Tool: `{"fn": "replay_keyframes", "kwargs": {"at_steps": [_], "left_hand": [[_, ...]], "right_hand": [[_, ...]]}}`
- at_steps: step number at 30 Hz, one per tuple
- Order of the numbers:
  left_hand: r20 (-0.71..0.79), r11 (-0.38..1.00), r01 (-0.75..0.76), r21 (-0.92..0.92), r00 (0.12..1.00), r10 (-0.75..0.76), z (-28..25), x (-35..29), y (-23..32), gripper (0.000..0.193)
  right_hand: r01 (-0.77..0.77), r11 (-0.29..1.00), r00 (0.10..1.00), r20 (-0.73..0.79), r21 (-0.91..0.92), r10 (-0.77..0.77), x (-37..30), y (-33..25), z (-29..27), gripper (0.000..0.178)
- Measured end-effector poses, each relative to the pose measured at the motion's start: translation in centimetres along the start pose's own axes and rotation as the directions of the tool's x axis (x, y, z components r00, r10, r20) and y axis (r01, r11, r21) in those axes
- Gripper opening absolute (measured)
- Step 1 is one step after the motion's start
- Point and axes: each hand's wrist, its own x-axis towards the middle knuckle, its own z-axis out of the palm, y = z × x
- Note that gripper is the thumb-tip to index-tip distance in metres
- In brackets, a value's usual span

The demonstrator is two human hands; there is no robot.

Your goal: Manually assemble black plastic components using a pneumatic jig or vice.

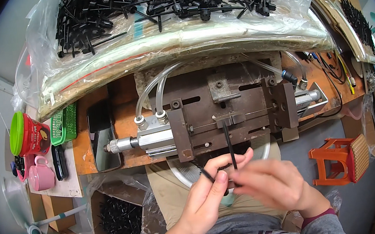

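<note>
My left hand (206,202) is closed on a short black plastic stem (207,175), pinched between thumb and fingers and tilted. My right hand (277,183), slightly blurred, is closed at the lower end of a long thin black rod (230,147). That rod points away from me, its far end at the small metal block (231,120) in the middle of a brown metal fixture (251,132). Both hands are close together in front of the fixture, above my lap. My fingers hide the near ends of the two black pieces.
A plastic-lined tray (177,42) heaped with black stemmed parts stands behind the fixture. Air cylinders (157,137) with clear hoses flank it. At left are a phone (105,147), a pink mug (41,174) and a green basket (64,124). Below sits a lined box (150,190); an orange stool (333,161) stands right.
</note>
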Motion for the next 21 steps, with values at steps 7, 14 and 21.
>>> {"fn": "replay_keyframes", "kwargs": {"at_steps": [7,14,21], "left_hand": [[-0.02,0.983,0.012,0.185,1.0,-0.008,-0.1,-0.2,-0.9,0.046],[-0.2,0.941,-0.107,0.321,0.964,0.177,-1.1,-0.8,-1.3,0.036],[-0.05,0.995,-0.076,0.06,0.996,0.079,-0.8,-1.7,1.6,0.059]], "right_hand": [[-0.062,0.987,0.995,0.066,-0.148,0.072,-0.1,0.6,-0.5,0.038],[-0.134,0.966,0.983,0.093,-0.222,0.157,-0.3,1.8,-0.1,0.03],[-0.023,0.859,0.961,0.227,-0.512,0.161,1.4,1.3,0.2,0.029]]}}
